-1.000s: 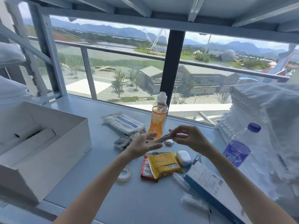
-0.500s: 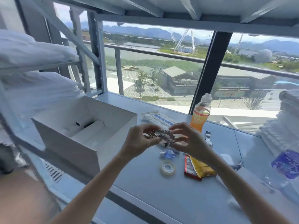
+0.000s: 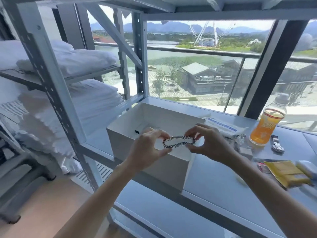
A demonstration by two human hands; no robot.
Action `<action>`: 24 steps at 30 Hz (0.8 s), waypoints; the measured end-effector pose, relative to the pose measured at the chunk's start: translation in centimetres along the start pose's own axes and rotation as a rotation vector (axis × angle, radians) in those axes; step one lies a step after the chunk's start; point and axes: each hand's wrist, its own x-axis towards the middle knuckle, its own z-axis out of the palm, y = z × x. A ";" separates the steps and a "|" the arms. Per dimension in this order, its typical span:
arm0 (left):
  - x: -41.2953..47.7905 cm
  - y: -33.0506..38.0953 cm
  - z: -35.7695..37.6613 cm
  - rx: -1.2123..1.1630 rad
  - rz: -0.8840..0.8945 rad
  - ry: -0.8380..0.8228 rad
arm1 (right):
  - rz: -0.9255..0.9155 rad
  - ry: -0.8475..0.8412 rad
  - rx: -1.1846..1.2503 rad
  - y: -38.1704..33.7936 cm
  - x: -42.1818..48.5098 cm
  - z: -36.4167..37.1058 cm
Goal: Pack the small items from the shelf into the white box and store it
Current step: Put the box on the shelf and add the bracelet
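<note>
A braided black-and-white bracelet (image 3: 178, 142) with a metal clasp hangs above the open white box (image 3: 151, 167), held between both hands. My left hand (image 3: 147, 150) pinches its left end and my right hand (image 3: 209, 145) pinches its right end. The box stands on the pale blue shelf (image 3: 214, 182) with a white insert and a small dark slot inside. Right of the box lie a white sachet pack (image 3: 223, 127), a yellow packet (image 3: 288, 172), a metal watch-like item (image 3: 277, 146) and other small pieces.
An orange drink bottle (image 3: 265, 127) stands at the back right by the window. Folded white bedding (image 3: 65, 57) fills the rack on the left, behind a grey steel upright (image 3: 56, 93). The shelf's front edge runs below my forearms.
The view has swung left, so the box sits under my hands. Both hands carried the bracelet from above the small items to over the box and stretched it into a loop.
</note>
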 end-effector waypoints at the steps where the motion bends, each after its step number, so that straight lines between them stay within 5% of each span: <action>1: 0.1 -0.7 -0.3 0.002 0.003 -0.003 | -0.005 -0.013 -0.017 -0.3 0.8 0.3; 8: 2.2 -6.4 -3.1 0.178 -0.069 0.029 | -0.069 -0.080 -0.128 0.9 7.9 1.1; 15: 3.6 -11.0 -5.3 0.250 -0.084 -0.113 | -0.110 -0.238 -0.217 2.5 15.0 5.0; 24: 2.0 -12.4 -5.6 0.408 0.178 -0.052 | -0.075 -0.455 -0.395 5.6 19.1 13.9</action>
